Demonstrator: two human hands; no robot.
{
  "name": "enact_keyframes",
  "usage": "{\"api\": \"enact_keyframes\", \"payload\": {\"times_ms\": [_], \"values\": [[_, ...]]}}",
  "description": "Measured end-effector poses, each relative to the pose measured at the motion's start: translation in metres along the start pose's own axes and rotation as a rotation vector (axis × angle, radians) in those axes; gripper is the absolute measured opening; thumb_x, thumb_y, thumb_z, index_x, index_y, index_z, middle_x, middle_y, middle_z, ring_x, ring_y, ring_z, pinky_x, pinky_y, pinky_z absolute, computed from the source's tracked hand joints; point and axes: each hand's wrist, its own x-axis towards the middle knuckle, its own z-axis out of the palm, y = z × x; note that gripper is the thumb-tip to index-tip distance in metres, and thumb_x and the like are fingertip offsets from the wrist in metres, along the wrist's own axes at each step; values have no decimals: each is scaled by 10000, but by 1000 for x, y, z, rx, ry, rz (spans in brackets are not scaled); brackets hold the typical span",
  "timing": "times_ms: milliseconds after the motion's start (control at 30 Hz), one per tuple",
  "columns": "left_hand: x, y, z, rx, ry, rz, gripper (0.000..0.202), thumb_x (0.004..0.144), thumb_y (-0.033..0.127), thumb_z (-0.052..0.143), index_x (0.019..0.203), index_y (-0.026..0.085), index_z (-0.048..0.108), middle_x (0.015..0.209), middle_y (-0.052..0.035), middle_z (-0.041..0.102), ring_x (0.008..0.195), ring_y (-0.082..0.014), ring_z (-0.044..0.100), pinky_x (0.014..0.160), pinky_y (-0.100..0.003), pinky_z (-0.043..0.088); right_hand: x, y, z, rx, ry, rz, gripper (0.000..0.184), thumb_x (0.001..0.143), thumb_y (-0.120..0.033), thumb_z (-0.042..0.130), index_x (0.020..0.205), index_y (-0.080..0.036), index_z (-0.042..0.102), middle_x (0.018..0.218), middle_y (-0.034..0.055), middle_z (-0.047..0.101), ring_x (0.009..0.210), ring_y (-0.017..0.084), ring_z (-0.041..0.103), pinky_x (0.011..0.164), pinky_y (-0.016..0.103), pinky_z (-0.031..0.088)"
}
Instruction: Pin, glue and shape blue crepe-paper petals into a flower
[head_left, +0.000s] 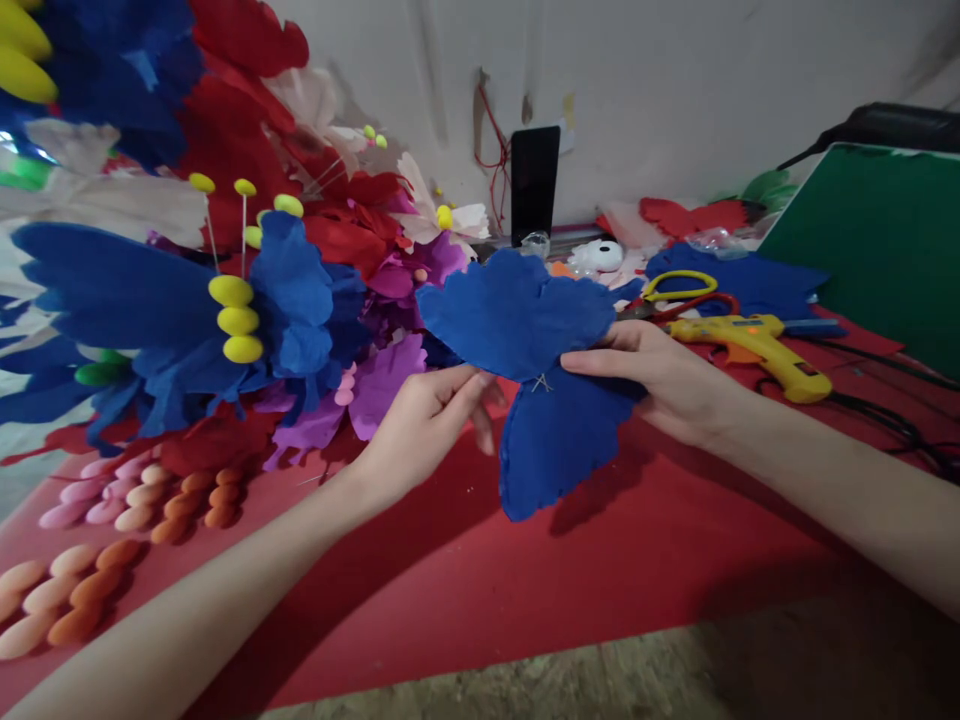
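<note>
The blue petal piece (525, 320) was held just above the red sheet (600, 580) near the table's middle, and the left hand (424, 425) and the right hand (660, 375) both pinched it beside its small wire joint. It looked light, thin and easy to crease, so the joint seemed the safest place to grip. It had two petals; one glue gun (757, 345) and one pair of scissors (679, 274) lay toward the far right edge.
</note>
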Motion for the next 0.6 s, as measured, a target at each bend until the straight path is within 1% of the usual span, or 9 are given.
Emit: {"api": "enact_keyframes", "payload": {"times_ms": [67, 100, 133, 200, 267, 367, 400, 500, 600], "values": [[-2, 2, 1, -113, -6, 1, 152, 775, 195, 462, 817, 199, 608, 724, 0, 667, 655, -145, 619, 637, -262, 489, -1, 3, 1, -24, 8, 10, 197, 536, -236, 722, 698, -146, 654, 653, -2, 632, 565, 69, 594, 529, 121, 484], [-2, 3, 1, -197, -30, 1, 185, 744, 177, 505, 903, 203, 596, 835, -10, 674, 722, -154, 629, 666, -267, 497, -1, 4, 1, -38, 7, 15, 213, 544, -252, 722, 713, -141, 655, 682, 8, 639, 578, 75, 598, 543, 130, 491], [-3, 4, 1, -285, -65, -3, 221, 720, 169, 543, 932, 201, 595, 916, -19, 668, 798, -169, 629, 717, -279, 498, -2, 5, 1, -54, 5, 17, 226, 546, -262, 723, 721, -136, 654, 705, 16, 644, 589, 79, 601, 556, 139, 496], [-5, 5, 2, -428, -123, -24, 149, 715, 210, 590, 856, 186, 632, 950, -30, 672, 908, -202, 612, 819, -309, 476, -3, 7, 2, -83, -2, 22, 248, 540, -271, 728, 727, -127, 653, 740, 29, 648, 608, 87, 606, 578, 152, 503], [-6, 5, 5, -487, -73, -38, 142, 738, 289, 600, 823, 186, 648, 933, -29, 684, 938, -220, 607, 847, -332, 471, -4, 9, 5, -111, -10, 26, 262, 528, -268, 733, 732, -123, 655, 752, 32, 649, 617, 89, 606, 590, 157, 505], [-7, 5, 9, -458, 102, -35, 267, 701, 292, 662, 948, 195, 627, 1001, -29, 671, 998, -228, 585, 880, -343, 461, -7, 9, 10, -183, -17, 26, 256, 523, -248, 730, 738, -127, 664, 746, 26, 650, 613, 81, 603, 573, 141, 496], [-7, 5, 10, -431, 139, -38, 321, 686, 276, 681, 990, 196, 612, 1026, -33, 663, 1018, -230, 575, 894, -346, 453, -8, 9, 11, -211, -17, 21, 246, 527, -242, 727, 737, -129, 666, 744, 23, 650, 613, 77, 602, 569, 132, 491], [-6, 7, 11, -382, 160, -57, 420, 663, 246, 704, 1061, 195, 579, 1053, -45, 653, 1039, -234, 564, 916, -356, 439, -11, 8, 12, -279, -13, 0, 219, 551, -246, 711, 733, -132, 669, 755, 17, 650, 635, 78, 605, 580, 130, 488], [-6, 9, 11, -383, 148, -49, 439, 669, 231, 696, 1085, 197, 561, 1091, -49, 634, 1048, -234, 560, 911, -353, 447, -12, 7, 12, -325, -8, -19, 207, 555, -239, 708, 733, -140, 672, 759, 13, 650, 648, 84, 607, 588, 138, 490]]}}
